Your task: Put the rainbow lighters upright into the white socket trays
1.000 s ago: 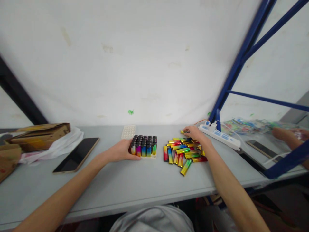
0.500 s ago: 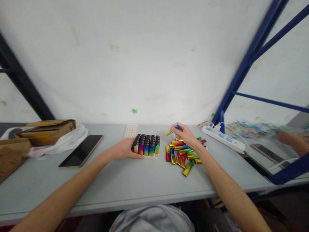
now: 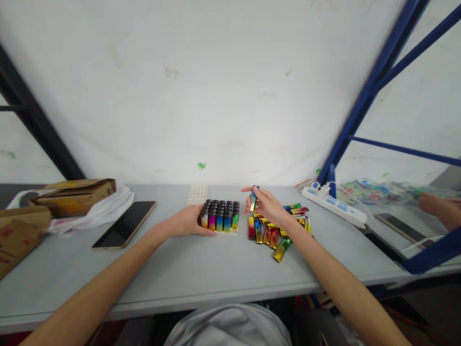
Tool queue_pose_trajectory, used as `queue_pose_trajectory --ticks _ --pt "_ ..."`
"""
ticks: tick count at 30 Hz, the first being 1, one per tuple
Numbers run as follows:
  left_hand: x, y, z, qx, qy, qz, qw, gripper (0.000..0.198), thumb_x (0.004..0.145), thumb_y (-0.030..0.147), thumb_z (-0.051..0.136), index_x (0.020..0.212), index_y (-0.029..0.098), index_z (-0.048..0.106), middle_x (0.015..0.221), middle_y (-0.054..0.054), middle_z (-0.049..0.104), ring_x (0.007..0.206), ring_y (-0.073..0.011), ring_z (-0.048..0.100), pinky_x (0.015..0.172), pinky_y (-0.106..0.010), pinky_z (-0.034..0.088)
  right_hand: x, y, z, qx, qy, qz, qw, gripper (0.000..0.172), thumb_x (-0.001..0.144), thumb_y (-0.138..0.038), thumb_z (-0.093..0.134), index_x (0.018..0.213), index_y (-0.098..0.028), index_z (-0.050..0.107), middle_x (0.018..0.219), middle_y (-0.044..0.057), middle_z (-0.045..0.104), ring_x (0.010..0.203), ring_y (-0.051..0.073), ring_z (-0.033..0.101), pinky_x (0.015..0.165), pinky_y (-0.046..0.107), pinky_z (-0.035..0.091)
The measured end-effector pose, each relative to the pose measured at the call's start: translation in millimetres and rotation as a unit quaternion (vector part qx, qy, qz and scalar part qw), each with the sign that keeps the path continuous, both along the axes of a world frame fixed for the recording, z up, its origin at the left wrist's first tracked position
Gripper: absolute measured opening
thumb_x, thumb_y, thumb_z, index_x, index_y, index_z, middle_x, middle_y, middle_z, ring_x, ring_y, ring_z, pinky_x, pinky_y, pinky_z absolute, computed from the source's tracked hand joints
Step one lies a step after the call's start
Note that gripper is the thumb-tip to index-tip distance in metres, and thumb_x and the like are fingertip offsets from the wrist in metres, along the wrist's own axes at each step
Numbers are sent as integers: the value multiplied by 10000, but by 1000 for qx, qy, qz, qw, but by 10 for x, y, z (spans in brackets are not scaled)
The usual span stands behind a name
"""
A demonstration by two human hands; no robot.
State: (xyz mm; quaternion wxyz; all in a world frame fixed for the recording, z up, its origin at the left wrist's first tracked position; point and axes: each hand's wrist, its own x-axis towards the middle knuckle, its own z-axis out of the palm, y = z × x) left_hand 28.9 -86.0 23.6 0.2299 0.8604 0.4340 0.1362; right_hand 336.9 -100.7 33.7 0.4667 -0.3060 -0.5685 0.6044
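The head camera looks down across the table [image 3: 194, 269].

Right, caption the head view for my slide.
Left hand clasps upright lighters; right hand holds a single lighter near a loose pile.

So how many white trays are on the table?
2 visible: one white tray lies behind the left hand; the other tray is under the upright lighters, mostly covered. More could be hidden.

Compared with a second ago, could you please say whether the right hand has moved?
Yes, the right hand has moved left, away from the power strip.
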Motion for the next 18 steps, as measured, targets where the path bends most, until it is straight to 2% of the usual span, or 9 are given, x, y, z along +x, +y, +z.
queue_pose_trajectory --ticks 1,3,5,8,11,15,18 --pt "0 0 0 1 -1 0 1000 687 671 677 830 1138 208 648 1079 -50 797 983 -314 744 851 -361 574 -35 -8 -2 -7 4 -6 1000 512 876 -710 692 1079 -243 636 691 -56 514 591 125 511 584 262 480" --pt "-3 4 -4 1 -3 -1 1000 685 669 677 833 1136 209 654 1089 -55 796 996 -318 742 858 -364 575 -108 -14 -30 -16 -11 -42 999 519 858 -745 680 967 -246 588 629 -93 358 492 93 315 457 210 303" --pt "-8 10 -13 0 -5 -5 1000 689 673 683 832 1142 212 653 1101 -57 794 1009 -320 742 867 -365 575 -169 -9 -87 -3 -56 -99 994 565 848 -795 636 834 -242 517 606 -100 273 479 89 195 432 220 173" --pt "-14 19 -23 2 -7 -11 1000 713 676 693 832 1169 212 646 1139 -65 789 1037 -325 740 881 -366 576 -219 -3 -186 64 -128 -174 974 604 869 -812 556 703 -247 423 592 -74 287 503 105 228 451 256 181" --pt "-16 21 -23 10 -4 -11 1000 723 678 682 836 1182 203 641 1155 -72 787 1041 -325 740 890 -364 575 -234 -10 -243 130 -179 -219 950 554 900 -703 537 631 -252 359 593 -49 308 542 116 275 492 275 210" --pt "-18 22 -29 5 -8 -7 1000 716 672 687 832 1175 211 647 1128 -55 794 1020 -320 744 879 -367 580 -253 -23 -240 163 -221 -238 932 446 900 -546 495 602 -254 336 576 -45 307 551 118 294 519 280 219" --pt "-20 26 -43 3 -17 -13 1000 715 668 686 838 1171 211 657 1141 -58 792 1042 -323 739 880 -368 583 -254 -32 -206 184 -234 -234 925 436 916 -543 486 620 -251 356 578 -46 337 560 123 327 527 277 252"
